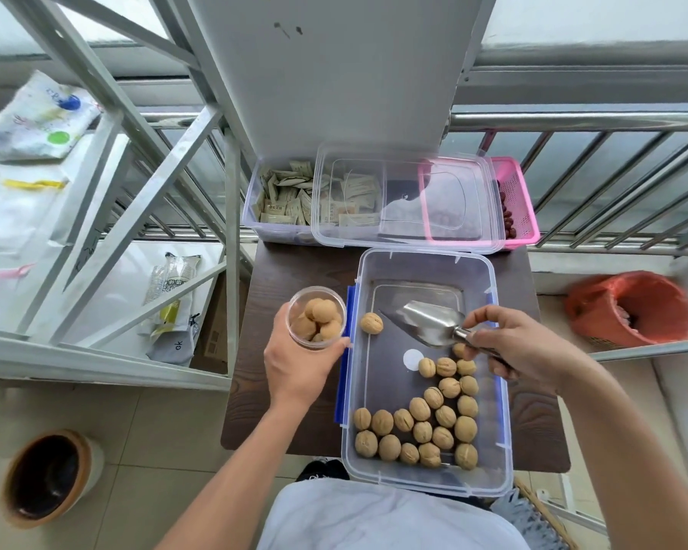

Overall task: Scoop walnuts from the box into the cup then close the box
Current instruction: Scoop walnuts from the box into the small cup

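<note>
A clear plastic box (497, 394) with blue side clips stands open on a small dark table (283, 422). Several walnuts (422, 426) lie in its near half, and one walnut (371, 323) lies alone near the left wall. My left hand (298, 363) holds a clear cup (317, 317) with several walnuts in it, just left of the box. My right hand (521, 347) grips the handle of a metal scoop (429, 323), which is empty and hovers over the box's far half. The clear lid (406, 200) rests on the containers behind.
Behind the box stand a clear bin of sachets (283, 196) and a pink basket (517, 204) with red dates. A metal railing (612, 125) runs behind. A white metal frame (136, 232) stands left, a red bin (632, 307) right, a brown pot (48, 478) on the floor.
</note>
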Tool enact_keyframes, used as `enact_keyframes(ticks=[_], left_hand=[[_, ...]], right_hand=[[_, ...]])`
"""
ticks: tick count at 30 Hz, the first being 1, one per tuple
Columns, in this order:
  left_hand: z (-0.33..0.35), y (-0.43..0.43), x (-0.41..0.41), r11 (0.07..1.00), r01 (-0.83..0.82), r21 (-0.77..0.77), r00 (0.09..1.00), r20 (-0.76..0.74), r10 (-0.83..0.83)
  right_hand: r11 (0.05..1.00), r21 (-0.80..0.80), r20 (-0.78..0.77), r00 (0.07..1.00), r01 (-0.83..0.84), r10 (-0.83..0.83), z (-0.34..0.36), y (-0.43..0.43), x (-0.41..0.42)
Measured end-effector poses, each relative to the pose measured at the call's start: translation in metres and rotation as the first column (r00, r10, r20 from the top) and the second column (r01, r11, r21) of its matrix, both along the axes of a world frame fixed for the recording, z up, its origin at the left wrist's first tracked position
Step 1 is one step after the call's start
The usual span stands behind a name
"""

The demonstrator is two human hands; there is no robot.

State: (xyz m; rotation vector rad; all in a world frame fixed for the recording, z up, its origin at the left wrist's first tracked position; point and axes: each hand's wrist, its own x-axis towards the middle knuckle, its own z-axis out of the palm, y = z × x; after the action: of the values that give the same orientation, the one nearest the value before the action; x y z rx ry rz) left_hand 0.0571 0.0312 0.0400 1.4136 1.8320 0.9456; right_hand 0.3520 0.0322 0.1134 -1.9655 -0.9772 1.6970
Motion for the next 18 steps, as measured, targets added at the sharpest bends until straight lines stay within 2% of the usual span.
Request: enact_keyframes(ticks=[6,11,14,16,18], left_hand=[[-0.006,0.002,-0.003,1.0,-0.019,-0.02,0.999,0.045,0.02],[-0.01,0.002,-0.005,0.998,-0.036,-0.045,0.997,0.06,0.038],[-0.01,0.002,-0.004,0.998,-0.046,-0.033,0.997,0.067,0.048],[-0.01,0.003,-0.003,1.0,-0.023,-0.019,0.999,0.045,0.023],[-0.012,0.001,-0.004,0.998,0.057,0.008,0.998,-0.04,-0.056]], right_hand=[[0.989,-0.105,0.172,0.977,-0.109,0.126,-0.022,-0.008,-0.003],[0.976,-0.099,0.326,0.921,-0.193,0.215,-0.026,-0.011,0.0],[0.962,-0.115,0.363,0.891,-0.248,0.273,-0.021,-0.009,-0.001],[0.954,-0.128,0.398,0.867,-0.271,0.3,-0.016,-0.009,-0.002],[0.945,-0.14,0.46,0.825,-0.297,0.328,-0.01,-0.009,-0.003]])
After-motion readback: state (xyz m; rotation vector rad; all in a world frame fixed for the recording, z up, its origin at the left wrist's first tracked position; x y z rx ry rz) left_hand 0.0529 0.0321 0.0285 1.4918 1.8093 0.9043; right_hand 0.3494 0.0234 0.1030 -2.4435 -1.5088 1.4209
